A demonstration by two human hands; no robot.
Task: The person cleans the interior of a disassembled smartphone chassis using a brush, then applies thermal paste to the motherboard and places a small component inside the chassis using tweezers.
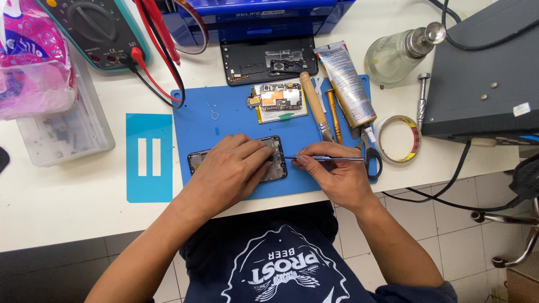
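head view: opened phone frame (236, 163), under the left hand (233, 168), fingers spread flat, pinning it to the blue mat (224, 118). thin, rigid, fragile; best held by its edges. right hand (337, 174) pinches a slim metal tool (323, 159), tip probably touching the frame.

Bright, even light falls from overhead, so the white table (73, 196) looks almost washed out and shadows under the hands (236, 168) are short and soft. A glare spot sits on the glass bottle (393, 56) and a faint sheen on the blue mat (224, 120). Focus is sharp across the middle; the wide lens bends lines near the edges.
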